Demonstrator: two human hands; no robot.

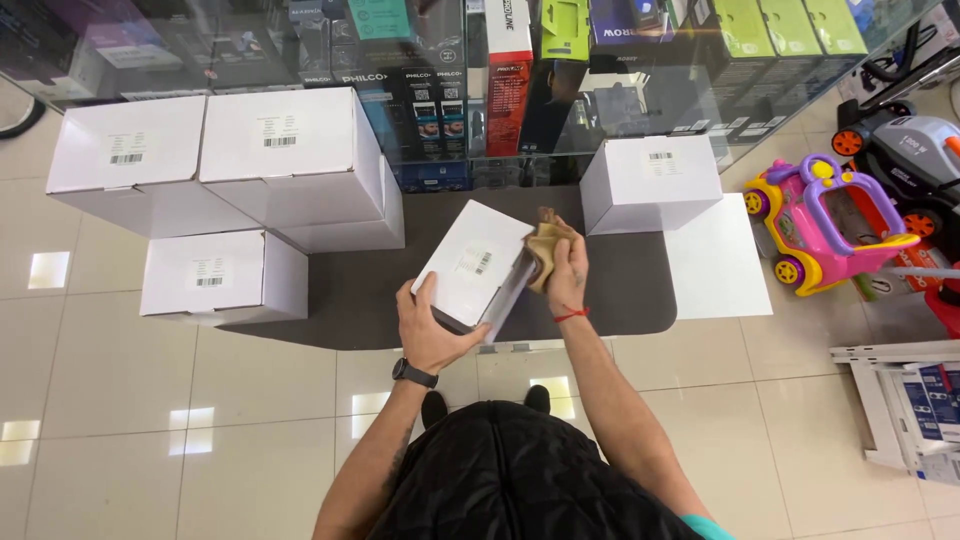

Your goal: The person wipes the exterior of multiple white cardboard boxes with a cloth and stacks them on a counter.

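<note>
I hold a white cardboard box (470, 262) tilted in front of me, above a dark floor mat (620, 290). My left hand (432, 325) grips its near lower corner; a dark watch sits on that wrist. My right hand (563, 272), with a red band at the wrist, presses a crumpled tan cloth (547, 247) against the box's right side. A small barcode label sits on the box's top face.
Three white boxes (285, 150) are stacked at the left, one more white box (652, 180) stands at the right. A glass showcase (520, 80) full of packaged goods rises behind. A pink toy car (822, 220) and a white stepladder (895, 400) stand at the right.
</note>
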